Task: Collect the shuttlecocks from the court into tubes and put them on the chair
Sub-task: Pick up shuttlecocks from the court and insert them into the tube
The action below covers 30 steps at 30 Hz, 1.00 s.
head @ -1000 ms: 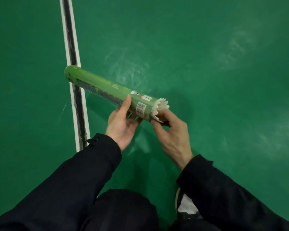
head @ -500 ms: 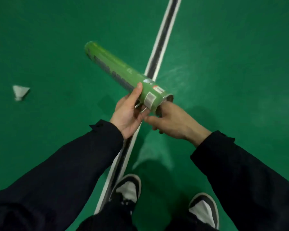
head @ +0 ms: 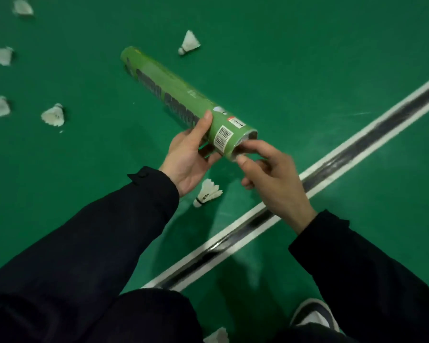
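Lighting even and moderately bright, from overhead. Green court floor (head: 307,58) shows pale diffuse glare patches at right and near the white-and-black court line (head: 344,154). Soft shadows lie under the arms. Far-left shuttlecocks (head: 0,55) are smeared by motion blur; the court line is streaked. Dark sleeves (head: 89,243) lose detail. Wide-angle stretching at the edges.

Green court floor (head: 307,58) bears scattered white shuttlecocks (head: 207,193) and a black-and-white line (head: 344,154).

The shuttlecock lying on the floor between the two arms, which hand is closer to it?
Left. The left hand grips the green tube just above the shuttlecock; the right hand sits further right at the tube's open end.
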{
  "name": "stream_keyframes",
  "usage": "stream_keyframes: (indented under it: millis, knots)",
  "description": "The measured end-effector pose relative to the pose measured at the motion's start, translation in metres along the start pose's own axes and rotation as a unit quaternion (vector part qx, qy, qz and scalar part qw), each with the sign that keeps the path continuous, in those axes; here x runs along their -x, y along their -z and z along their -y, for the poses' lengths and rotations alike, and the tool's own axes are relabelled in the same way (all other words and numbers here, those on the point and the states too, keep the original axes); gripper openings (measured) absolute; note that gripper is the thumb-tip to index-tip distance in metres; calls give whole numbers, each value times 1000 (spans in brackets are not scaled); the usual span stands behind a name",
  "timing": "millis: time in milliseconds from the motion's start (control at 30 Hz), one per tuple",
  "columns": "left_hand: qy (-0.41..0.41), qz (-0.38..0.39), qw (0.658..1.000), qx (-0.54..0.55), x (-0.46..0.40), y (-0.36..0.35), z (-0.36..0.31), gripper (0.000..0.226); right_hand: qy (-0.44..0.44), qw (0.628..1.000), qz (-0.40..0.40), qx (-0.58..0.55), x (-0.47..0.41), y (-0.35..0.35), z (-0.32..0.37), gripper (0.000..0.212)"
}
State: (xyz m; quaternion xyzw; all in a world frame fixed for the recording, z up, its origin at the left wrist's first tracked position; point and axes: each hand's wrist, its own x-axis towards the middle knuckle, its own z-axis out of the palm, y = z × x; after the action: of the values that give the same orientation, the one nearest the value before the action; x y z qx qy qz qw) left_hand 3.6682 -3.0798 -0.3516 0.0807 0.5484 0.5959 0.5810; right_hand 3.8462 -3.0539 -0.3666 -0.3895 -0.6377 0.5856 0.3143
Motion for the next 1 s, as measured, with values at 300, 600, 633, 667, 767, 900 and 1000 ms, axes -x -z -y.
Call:
stream_keyframes:
  millis: [300, 600, 633, 667, 767, 900, 1000]
  knots:
    - [31, -136, 987, 81, 95, 133, 31, 58, 88, 730, 597, 322, 170, -73, -100, 38]
    - [25, -113, 987, 112, 118, 157, 53, 64, 289, 621, 604, 407, 182, -102, -145, 30]
    - [11, -114, 987, 116, 118, 160, 52, 64, 272, 677, 562, 389, 164, -106, -134, 21]
    - [-2, -116, 986, 117, 118, 164, 50, 63, 254, 734, 515, 364, 146, -108, -120, 15]
    - [-32, -137, 983, 121, 114, 171, 44, 58, 188, 903, 280, 267, 104, -102, -63, 19]
    - [-31, -165, 974, 152, 119, 166, 42, 54, 75, 992, 66, 75, 84, -94, -11, 18]
    - [-15, -149, 975, 166, 121, 152, 51, 46, 55, 996, 32, 55, 79, -100, -3, 22]
